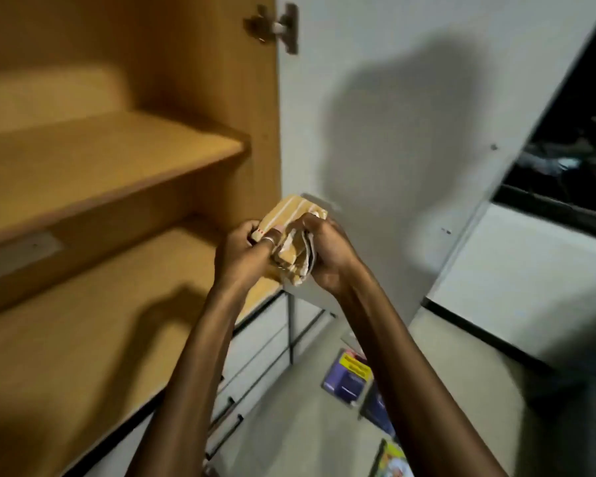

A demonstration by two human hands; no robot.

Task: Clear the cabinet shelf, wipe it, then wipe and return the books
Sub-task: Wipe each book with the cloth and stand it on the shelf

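A bunched yellow cloth (291, 235) with pale stripes is gripped by both hands, in front of the right end of the lower cabinet shelf (93, 325). The fingers of the left hand (243, 251) are curled round the cloth's left side, a ring being seen on one of them; the fingers of the right hand (324, 251) are curled over its crumpled right side, so that the folds are clamped between the two hands. The hands are held close together, almost touching, with both forearms reaching up from the bottom of the view.

The lower shelf and the upper shelf (111, 156) are of light brown wood, and nothing is seen standing on the parts in view (the picture is somewhat blurred). The white cabinet door (410, 132) stands open to the right of the hands, hung on a metal hinge (276, 27) at the top, and a shadow is cast on it.

Books are seen on the pale floor (289, 425) below the right forearm: a purple book (348, 380) with a yellow band, a dark blue book (379, 411) just beside it, and a yellow-green book (394, 459) nearer the bottom edge. White drawer fronts (255, 366) with dark handles are seen below the shelf.
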